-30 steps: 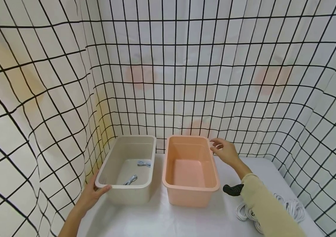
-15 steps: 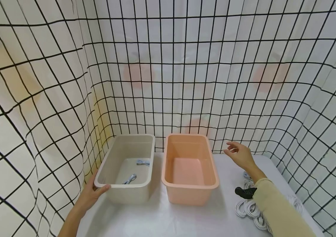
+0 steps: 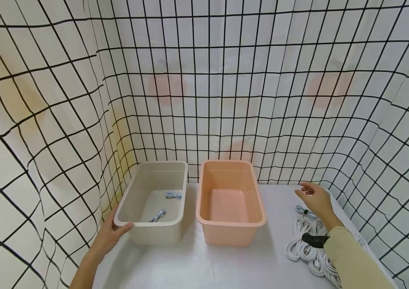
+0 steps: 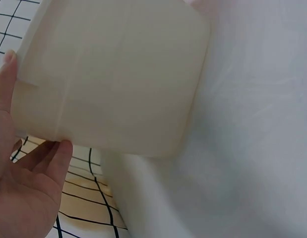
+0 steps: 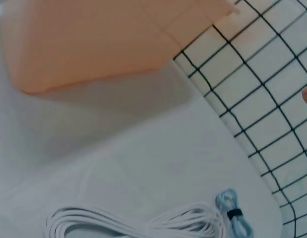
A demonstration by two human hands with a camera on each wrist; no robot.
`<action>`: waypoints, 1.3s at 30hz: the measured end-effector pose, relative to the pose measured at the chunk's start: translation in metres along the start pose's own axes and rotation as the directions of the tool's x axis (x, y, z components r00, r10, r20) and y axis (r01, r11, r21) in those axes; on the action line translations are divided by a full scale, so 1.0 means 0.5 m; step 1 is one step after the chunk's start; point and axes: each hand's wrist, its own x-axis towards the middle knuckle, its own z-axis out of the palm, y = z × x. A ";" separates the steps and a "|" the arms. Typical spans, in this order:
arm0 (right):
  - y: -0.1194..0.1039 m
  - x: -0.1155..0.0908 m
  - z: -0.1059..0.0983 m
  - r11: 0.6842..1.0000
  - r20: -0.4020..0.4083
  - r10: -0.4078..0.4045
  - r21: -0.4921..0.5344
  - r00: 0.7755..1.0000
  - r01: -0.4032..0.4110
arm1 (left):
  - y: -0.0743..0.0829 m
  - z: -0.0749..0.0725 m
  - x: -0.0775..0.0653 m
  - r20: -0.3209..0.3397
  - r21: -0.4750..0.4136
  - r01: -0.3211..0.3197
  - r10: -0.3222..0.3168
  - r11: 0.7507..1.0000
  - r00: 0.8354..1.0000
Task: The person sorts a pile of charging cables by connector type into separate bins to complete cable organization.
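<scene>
My left hand grips the near left corner of a beige plastic bin, thumb along the front rim and fingers against the side. The left wrist view shows those fingers touching the bin's wall. Two small light-blue cable bundles lie inside. My right hand hovers with loosely curled fingers, holding nothing, over the right side of the table. Near it are a light-blue cable bundle with a black tie and several coiled white cables, partly hidden by the forearm.
An orange plastic bin with nothing in it stands right of the beige one, a narrow gap between them. Black wire grid walls in the white table at the back and both sides. A black device is worn at the right wrist.
My right hand has moved right, from beside the orange bin's far rim to above the cables, uncovering the light-blue bundle there. My left hand has kept its hold on the beige bin.
</scene>
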 end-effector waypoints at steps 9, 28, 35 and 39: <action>0.080 -0.045 0.002 0.989 0.082 0.135 -0.075 0.987 -0.129 | -0.002 -0.002 0.000 0.010 -0.009 0.022 -0.022 1.000 1.000; 0.153 -0.103 0.061 0.913 0.233 0.396 -0.203 0.888 -0.354 | -0.006 -0.001 -0.010 0.008 -0.036 0.064 -0.064 0.997 0.998; 0.154 -0.117 0.079 0.902 0.073 0.423 -0.131 0.903 -0.412 | -0.001 0.000 -0.008 0.001 -0.032 0.043 -0.043 0.999 0.999; 0.146 -0.116 0.090 0.910 -0.030 0.406 -0.077 0.913 -0.407 | -0.001 -0.003 -0.001 -0.009 -0.026 0.019 -0.020 0.999 1.000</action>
